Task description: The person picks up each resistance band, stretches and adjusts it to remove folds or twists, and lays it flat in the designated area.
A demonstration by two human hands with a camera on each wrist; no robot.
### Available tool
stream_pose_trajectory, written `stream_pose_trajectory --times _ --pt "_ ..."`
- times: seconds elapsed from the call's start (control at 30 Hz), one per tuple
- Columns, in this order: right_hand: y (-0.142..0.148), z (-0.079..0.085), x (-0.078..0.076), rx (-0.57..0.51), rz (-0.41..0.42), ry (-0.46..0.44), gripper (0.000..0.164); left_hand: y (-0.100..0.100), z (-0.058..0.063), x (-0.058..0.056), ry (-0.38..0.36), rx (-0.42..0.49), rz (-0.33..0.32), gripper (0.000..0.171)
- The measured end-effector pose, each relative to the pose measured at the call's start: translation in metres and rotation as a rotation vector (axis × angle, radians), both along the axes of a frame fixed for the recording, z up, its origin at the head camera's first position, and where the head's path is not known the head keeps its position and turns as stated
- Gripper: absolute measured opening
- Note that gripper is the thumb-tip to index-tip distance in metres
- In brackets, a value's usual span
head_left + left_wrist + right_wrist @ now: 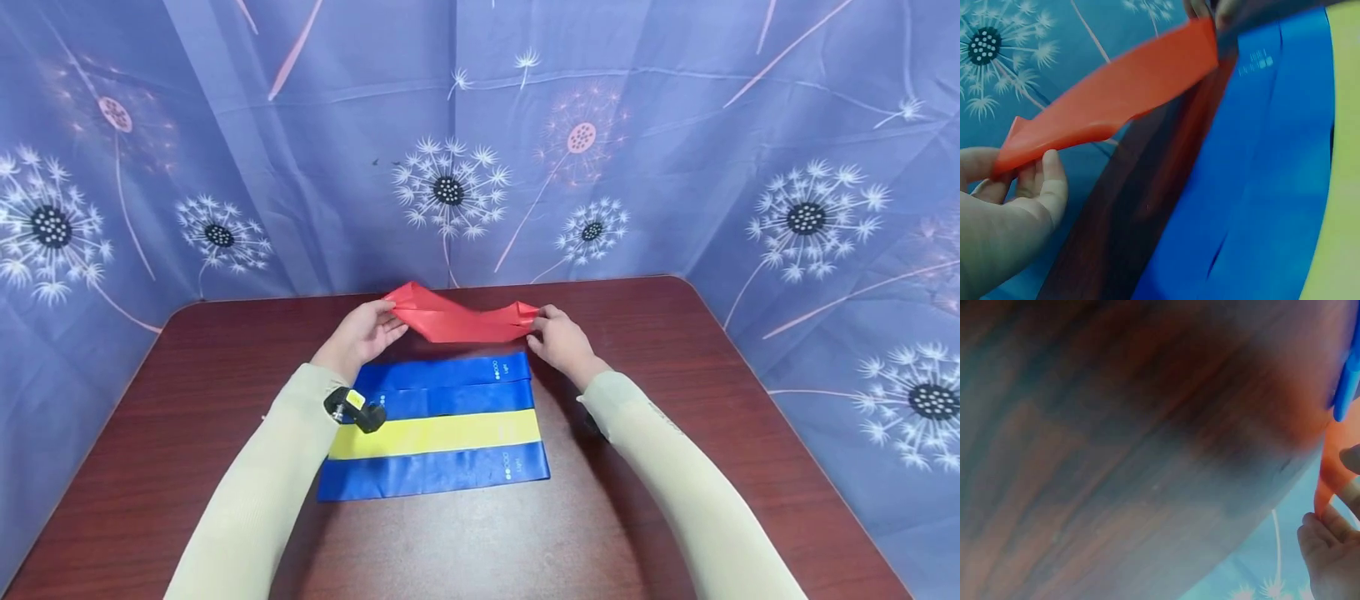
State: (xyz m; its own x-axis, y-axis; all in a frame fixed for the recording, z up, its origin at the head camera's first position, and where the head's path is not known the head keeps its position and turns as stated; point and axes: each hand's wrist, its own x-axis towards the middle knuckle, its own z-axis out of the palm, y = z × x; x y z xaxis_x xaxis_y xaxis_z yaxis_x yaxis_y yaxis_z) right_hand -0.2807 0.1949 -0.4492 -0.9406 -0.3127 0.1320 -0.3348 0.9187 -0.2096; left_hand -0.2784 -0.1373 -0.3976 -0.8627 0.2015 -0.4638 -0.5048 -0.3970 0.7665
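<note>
A red resistance loop band [465, 325] is stretched sideways above the far part of the table, its middle sagging slightly. My left hand [366, 335] pinches its left end between thumb and fingers, as the left wrist view also shows on the red band [1122, 87]. At the other end, my right hand [562, 342] grips the band's folded edge. Just nearer to me, flat bands lie side by side: two blue bands [450, 401] at the back, a yellow band [465, 432], then a blue band [435, 473] in front. Small white print marks the blue ones.
The dark red wooden table [720, 467] extends on both sides of the bands. Behind it and at its sides hangs a blue curtain [337, 167] with dandelion print, close to the table's far edge. A black wrist device [356, 408] sits on the left sleeve.
</note>
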Motion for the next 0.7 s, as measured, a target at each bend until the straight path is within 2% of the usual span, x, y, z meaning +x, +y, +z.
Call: stream_pose_trajectory --times 0.1,0.2,0.37,0.43,0.6,0.7 --pt "0.000 -0.001 -0.003 0.024 -0.018 0.006 0.034 0.004 0.004 0.000 0.012 0.047 -0.004 0.057" --pt "0.000 -0.001 -0.006 0.044 -0.033 0.019 0.038 0.005 0.004 0.000 0.035 0.058 -0.034 0.065" --pt "0.000 -0.003 -0.010 0.086 -0.058 -0.048 0.044 0.008 -0.002 0.003 0.029 0.028 -0.121 0.033" --pt "0.001 -0.005 -0.011 0.099 -0.075 -0.091 0.044 0.012 -0.005 0.005 0.023 -0.055 -0.141 0.022" --pt "0.002 -0.007 -0.011 0.087 -0.106 -0.169 0.042 0.024 -0.012 0.006 0.056 -0.341 -0.154 0.044" --pt "0.000 -0.007 -0.010 0.072 -0.114 -0.180 0.042 0.029 -0.013 0.007 0.091 -0.429 -0.135 0.050"
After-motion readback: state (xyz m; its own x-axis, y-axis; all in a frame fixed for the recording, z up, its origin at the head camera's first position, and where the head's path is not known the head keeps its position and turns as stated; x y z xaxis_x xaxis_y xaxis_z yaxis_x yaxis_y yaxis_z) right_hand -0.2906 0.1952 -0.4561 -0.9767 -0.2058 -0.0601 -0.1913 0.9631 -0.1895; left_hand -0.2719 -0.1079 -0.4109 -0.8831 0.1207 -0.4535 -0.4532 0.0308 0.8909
